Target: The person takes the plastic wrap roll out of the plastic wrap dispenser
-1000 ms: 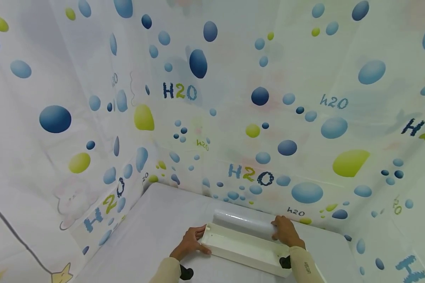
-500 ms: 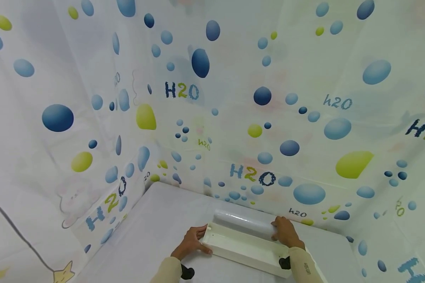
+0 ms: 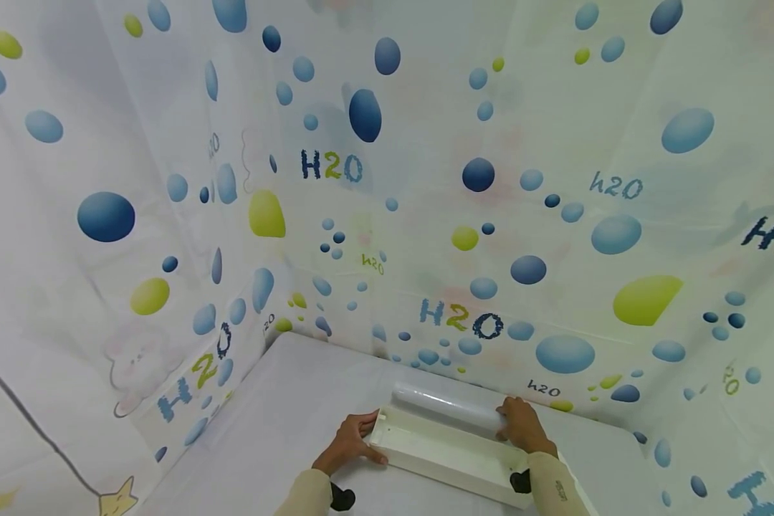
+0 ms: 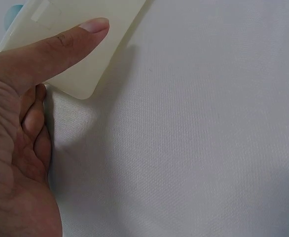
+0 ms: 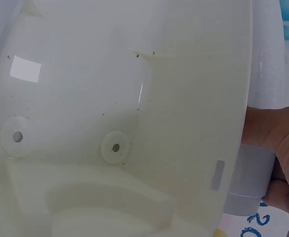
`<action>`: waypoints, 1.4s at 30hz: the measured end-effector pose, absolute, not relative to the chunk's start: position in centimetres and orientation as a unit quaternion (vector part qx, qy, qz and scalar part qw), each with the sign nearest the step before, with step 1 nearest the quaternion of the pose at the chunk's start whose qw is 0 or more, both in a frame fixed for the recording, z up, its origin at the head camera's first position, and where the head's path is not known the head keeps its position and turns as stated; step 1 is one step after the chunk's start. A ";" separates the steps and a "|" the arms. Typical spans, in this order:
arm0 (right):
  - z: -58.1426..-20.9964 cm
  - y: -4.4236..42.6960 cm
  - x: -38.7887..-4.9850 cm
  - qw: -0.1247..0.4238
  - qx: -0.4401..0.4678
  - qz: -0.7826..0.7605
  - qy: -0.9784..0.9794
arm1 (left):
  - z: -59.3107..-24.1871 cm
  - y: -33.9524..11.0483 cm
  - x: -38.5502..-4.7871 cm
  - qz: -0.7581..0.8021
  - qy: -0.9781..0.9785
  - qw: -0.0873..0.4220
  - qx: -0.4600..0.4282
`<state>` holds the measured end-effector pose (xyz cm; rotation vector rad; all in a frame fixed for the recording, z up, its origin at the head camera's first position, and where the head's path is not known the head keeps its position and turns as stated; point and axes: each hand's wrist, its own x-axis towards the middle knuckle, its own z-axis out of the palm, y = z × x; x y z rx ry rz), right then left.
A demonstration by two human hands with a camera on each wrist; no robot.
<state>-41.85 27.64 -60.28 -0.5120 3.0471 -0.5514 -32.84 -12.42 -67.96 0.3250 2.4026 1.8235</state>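
Observation:
A long, open off-white plastic box [image 3: 448, 456] lies on the white-covered table. My left hand [image 3: 350, 442] grips its left end, thumb across the near wall [image 4: 80, 69] in the left wrist view. Behind the box and alongside it is a thick roll of whitish, glossy film [image 3: 445, 403]. My right hand [image 3: 522, 424] holds the roll near its right end. In the right wrist view the thumb passes between box and roll [image 5: 255, 170], with fingers on the roll's other side. Inside the box, two round holed bosses [image 5: 116, 147] and dark specks show.
The table's white cover [image 3: 309, 387] runs back to walls of hanging sheet [image 3: 426, 215] printed with blue and green drops and H2O lettering. The back sheet stands close behind the roll. A black wrist mount [image 3: 520, 480] hangs over the box's right end.
The head view has shifted very slightly. Both hands, the box and the roll keep the same places relative to each other.

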 end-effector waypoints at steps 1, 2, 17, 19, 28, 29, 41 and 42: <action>-60.3 27.6 -41.7 0.000 -0.164 -0.176 0.971 | -67.9 -12.5 -32.8 0.599 0.792 0.057 0.105; -60.4 27.6 -41.6 -0.002 -0.165 -0.177 0.970 | -67.8 -12.5 -32.7 0.598 0.793 0.057 0.105; -60.8 26.6 -39.8 -0.005 -0.158 -0.176 0.972 | -67.3 -13.3 -31.7 0.603 0.788 0.061 0.109; -60.7 26.4 -39.5 -0.003 -0.158 -0.176 0.972 | -67.4 -13.5 -31.6 0.606 0.785 0.061 0.113; -61.4 26.0 -38.5 0.019 -0.143 -0.177 0.974 | -68.9 -14.4 -31.4 0.607 0.781 0.071 0.126; -61.4 25.9 -38.4 0.020 -0.143 -0.178 0.973 | -69.0 -14.5 -31.3 0.607 0.781 0.068 0.129; -62.7 25.1 -36.6 0.013 -0.136 -0.190 0.972 | -69.0 -15.7 -30.5 0.591 0.790 0.079 0.139; -62.7 24.9 -36.4 0.013 -0.134 -0.193 0.972 | -69.1 -15.8 -30.6 0.596 0.788 0.085 0.131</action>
